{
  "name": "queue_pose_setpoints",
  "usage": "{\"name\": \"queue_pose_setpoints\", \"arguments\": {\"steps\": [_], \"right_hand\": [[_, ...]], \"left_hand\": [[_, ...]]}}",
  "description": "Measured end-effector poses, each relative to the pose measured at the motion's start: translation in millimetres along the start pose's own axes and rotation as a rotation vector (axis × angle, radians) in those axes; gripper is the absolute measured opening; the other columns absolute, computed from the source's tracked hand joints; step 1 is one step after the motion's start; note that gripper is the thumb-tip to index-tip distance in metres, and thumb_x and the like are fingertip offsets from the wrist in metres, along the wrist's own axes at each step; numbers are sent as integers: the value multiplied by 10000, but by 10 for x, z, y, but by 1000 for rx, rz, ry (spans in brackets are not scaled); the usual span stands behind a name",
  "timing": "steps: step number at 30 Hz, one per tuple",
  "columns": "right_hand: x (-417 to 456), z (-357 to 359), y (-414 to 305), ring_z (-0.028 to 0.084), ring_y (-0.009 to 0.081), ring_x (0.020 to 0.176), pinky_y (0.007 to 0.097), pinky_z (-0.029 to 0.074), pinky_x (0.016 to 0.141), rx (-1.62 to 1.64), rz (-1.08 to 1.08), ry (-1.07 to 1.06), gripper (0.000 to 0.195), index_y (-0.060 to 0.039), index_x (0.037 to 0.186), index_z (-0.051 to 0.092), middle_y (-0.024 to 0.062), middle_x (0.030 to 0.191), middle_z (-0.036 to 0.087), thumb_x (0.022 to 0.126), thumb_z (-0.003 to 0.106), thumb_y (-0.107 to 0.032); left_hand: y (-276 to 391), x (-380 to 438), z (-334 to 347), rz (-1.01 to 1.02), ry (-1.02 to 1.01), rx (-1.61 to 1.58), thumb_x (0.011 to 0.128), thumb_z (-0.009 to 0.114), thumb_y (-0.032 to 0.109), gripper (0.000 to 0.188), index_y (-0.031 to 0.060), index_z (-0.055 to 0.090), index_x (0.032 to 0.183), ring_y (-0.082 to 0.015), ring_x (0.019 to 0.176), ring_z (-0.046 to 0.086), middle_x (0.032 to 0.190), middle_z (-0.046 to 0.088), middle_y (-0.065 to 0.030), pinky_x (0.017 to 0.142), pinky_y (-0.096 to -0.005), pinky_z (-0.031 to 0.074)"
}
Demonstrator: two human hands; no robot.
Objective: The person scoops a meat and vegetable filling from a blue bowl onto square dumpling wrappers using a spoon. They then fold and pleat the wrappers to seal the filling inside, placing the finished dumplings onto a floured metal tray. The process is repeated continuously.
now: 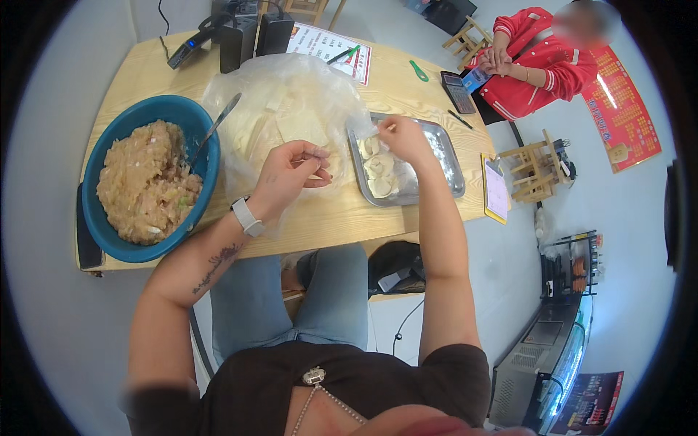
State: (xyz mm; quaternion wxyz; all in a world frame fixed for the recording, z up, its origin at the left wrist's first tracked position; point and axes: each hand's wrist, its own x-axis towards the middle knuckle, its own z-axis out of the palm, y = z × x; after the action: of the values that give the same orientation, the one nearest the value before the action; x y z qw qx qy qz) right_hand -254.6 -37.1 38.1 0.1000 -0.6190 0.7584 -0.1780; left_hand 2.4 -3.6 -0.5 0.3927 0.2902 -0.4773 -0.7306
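Note:
My right hand [402,137] reaches over the left part of a shallow metal tray [455,163], its fingertips pinched by the uppermost of several folded dumplings [380,173]; whether it grips one is hidden. My left hand [302,170] hovers above the plastic bag's near edge, fingers curled, and whether something thin lies between them is unclear. Inside the clear plastic bag [245,82] are stacked pale dough wrappers [300,124]. A blue plastic bowl [214,158] of minced filling [144,180] stands at the left, with a metal utensil handle [221,120] leaning on its rim.
Black devices [237,46] and a printed sheet [360,60] lie at the table's far side. Further right are a green-handled tool [419,71], a calculator [458,94], a pen [461,119] and a yellow clipboard [495,191]. A person in a red jacket [567,76] sits beyond the table's right end.

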Motion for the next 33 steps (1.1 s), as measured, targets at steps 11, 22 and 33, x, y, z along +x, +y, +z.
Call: {"name": "queue_pose_setpoints", "arguments": {"steps": [11, 22, 33], "right_hand": [[316, 186, 463, 634, 213, 602, 313, 508, 565, 319, 288, 39, 301, 50, 776, 621, 155, 712, 649, 792, 678, -245], [423, 254, 204, 562, 119, 513, 248, 483, 484, 517, 144, -135, 162, 11, 744, 602, 51, 651, 597, 813, 645, -130], [-4, -43, -187, 530, 109, 533, 236, 415, 512, 590, -27, 395, 256, 16, 740, 594, 38, 603, 574, 852, 605, -215]], "left_hand": [[1, 17, -2, 47, -18, -36, 886, 502, 47, 147, -23, 560, 1001, -160, 824, 623, 923, 600, -87, 740, -300, 561], [6, 28, -43, 55, -21, -52, 885, 496, 34, 147, -29, 553, 1005, -167, 823, 619, 930, 592, -92, 746, -296, 559], [-154, 139, -136, 351, 433, -138, 792, 442, -84, 355, -17, 393, 1138, -182, 940, 544, 1105, 466, -143, 789, -303, 525]]}}
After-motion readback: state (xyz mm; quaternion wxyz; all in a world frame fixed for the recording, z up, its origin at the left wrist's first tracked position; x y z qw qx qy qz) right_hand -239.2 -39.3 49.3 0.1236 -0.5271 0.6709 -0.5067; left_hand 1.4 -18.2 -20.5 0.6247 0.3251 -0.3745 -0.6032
